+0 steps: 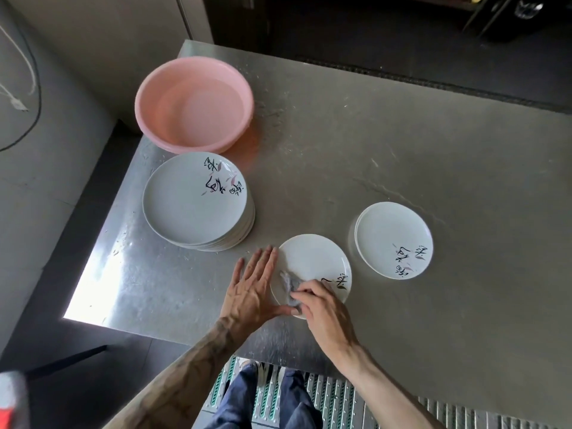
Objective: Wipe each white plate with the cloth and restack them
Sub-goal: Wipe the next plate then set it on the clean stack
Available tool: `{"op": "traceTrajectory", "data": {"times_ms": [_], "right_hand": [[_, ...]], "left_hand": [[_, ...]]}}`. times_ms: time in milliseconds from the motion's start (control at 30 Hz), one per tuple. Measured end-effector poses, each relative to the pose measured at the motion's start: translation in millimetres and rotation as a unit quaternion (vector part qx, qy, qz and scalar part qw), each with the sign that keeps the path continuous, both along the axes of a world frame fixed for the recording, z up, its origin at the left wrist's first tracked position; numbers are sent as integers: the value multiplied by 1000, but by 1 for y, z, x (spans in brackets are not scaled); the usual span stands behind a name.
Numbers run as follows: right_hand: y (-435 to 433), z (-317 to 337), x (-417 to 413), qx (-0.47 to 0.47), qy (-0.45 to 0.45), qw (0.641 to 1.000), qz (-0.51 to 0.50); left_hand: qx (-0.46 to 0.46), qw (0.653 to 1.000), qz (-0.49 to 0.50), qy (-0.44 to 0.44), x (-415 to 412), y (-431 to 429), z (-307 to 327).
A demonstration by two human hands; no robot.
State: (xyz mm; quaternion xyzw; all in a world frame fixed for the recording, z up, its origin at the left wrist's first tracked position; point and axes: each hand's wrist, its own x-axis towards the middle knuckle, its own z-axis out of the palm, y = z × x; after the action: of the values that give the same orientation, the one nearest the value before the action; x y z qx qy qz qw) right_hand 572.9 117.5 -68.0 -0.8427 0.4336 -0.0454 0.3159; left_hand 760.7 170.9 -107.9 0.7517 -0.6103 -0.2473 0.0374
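A single white plate [312,261] with black brush writing lies flat on the steel table near the front edge. My right hand [322,308] grips a crumpled grey cloth [289,284] and presses it onto the plate's near left part. My left hand [253,289] lies flat with straight fingers against the plate's left rim, its thumb under the near edge. A tall stack of white plates [192,205] stands to the left behind it. A low stack of two or three plates [391,233] sits to the right.
A pink plastic basin [145,100] holding water stands at the table's back left corner, just behind the tall stack. The steel table [402,134] stretches to the right and back. Its left edge and front edge drop to the floor, where my legs show.
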Motion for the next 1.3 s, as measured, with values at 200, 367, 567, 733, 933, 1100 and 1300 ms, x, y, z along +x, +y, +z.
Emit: {"op": "traceTrajectory", "data": {"times_ms": [200,367,567,733,933,1100,1300], "right_hand": [[17,0,-6,12,7,998,-60],[-15,2,20,54,-32,998,-6],[-1,-3,41,29,-33,997,-58],[-25,1,13,12,13,999,-31],[-3,1,21,4,10,1000,-9],[-61,1,13,-70,57,996,12],[-41,-3,-25,-100,106,987,-67]], "left_hand": [[20,1000,-16,-11,-2,-1,2],[26,999,-27,-21,-4,-6,6],[12,1000,-13,-6,-3,-1,6],[24,999,7,-20,-9,-3,6],[24,1000,7,-14,-8,-3,6],[17,1000,12,2,-9,-2,6],[23,1000,4,-9,-9,-4,10]]}}
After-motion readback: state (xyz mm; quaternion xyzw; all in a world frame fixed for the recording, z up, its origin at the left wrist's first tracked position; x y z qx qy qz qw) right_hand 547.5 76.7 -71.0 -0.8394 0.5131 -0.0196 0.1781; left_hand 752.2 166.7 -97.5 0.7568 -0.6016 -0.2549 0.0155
